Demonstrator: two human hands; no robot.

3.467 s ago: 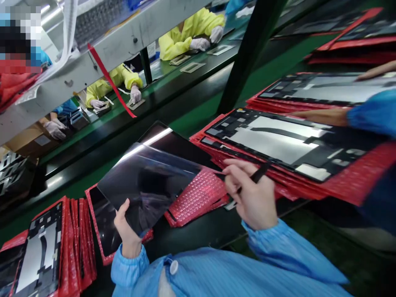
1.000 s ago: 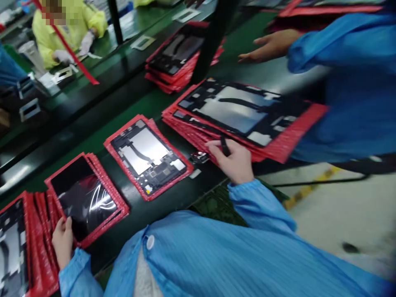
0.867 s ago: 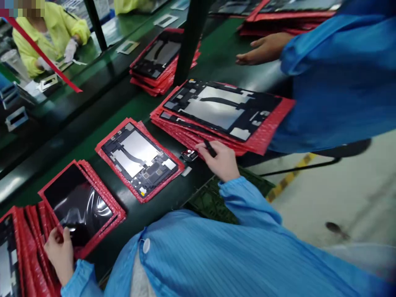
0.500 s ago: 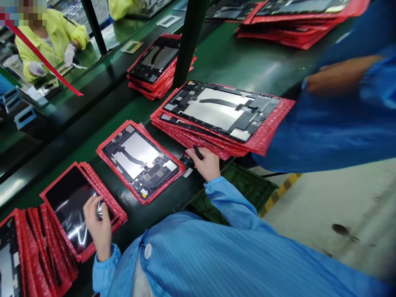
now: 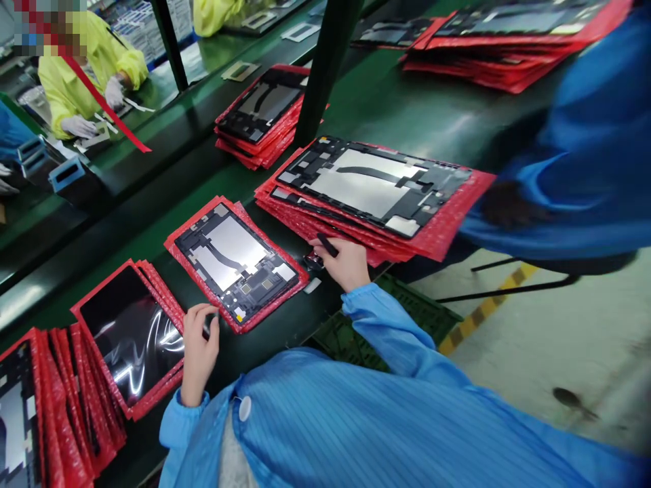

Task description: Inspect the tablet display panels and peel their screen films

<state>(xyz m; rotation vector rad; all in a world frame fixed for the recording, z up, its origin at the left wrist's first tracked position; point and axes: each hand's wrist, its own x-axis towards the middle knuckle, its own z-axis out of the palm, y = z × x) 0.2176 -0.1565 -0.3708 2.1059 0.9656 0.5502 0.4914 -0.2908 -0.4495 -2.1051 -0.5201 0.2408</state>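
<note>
Downward, the head view shows the person's right hand [image 5: 346, 266] pinching a black pen [image 5: 326, 245] between thumb and fingers, just beside a small dark part [image 5: 314, 260] at the edge of a fanned stack of tablet panels [image 5: 371, 193] in red bubble sleeves. The left hand [image 5: 199, 352] curls beside a single sleeved panel [image 5: 237, 264]; anything in its fingertips is too small to make out. The overlapped stacks seem laid out for easy reach. At right, a co-worker's blue sleeve [image 5: 559, 196] blurs, hiding that hand's state.
</note>
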